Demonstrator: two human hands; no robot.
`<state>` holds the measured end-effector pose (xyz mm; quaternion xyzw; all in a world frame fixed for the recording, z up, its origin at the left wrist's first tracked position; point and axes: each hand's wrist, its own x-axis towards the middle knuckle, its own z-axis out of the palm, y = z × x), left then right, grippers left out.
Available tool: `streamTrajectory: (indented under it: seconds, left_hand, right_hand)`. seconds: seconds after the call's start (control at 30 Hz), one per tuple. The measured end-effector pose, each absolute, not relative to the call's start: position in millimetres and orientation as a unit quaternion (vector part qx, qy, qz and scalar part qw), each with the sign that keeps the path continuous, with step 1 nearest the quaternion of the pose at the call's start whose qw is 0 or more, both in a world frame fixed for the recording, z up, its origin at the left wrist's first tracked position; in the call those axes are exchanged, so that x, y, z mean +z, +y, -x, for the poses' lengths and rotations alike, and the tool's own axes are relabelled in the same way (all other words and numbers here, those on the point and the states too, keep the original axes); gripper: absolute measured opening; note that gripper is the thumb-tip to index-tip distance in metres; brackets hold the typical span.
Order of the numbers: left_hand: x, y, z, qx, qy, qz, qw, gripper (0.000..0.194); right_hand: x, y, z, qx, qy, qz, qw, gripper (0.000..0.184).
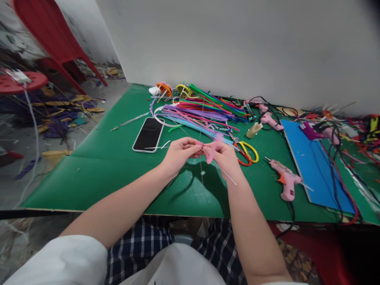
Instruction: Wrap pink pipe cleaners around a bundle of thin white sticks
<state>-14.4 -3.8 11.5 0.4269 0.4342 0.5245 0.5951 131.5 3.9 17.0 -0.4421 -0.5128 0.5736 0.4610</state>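
Note:
Both my hands are raised a little above the green table [97, 166], close together. My left hand [181, 152] pinches one end of a pink pipe cleaner piece [214, 147] at its fingertips. My right hand [225, 156] is closed on the same pink piece, with a thin white wire [227, 176] sticking out below it toward the right. Just beyond my hands lies a heap of coloured pipe cleaners [202, 111].
A black phone [148, 134] lies left of my hands. Yellow-and-red scissors [246, 152] and a pink glue gun [285, 178] lie to the right, beside a blue board [314, 166] with black cables. More glue guns and scraps sit along the wall. A red chair [56, 35] stands far left.

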Motion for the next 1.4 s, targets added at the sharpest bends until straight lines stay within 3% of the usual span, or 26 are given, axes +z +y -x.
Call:
streamTrajectory:
  seconds: [0.27,1.4]
  left_hand:
    - [13.7,-4.9,13.7,0.504,0.423,-0.448,0.605,0.031]
    - [9.2,-3.9,11.7,0.502,0.445,-0.463,0.579,0.025]
  right_hand:
    - [14.3,5.2,-130.9,0.566,-0.506,0.454,0.467,0.018]
    - [10.4,7.0,-135.2,0.66,-0.453,0.4,0.446,0.025]
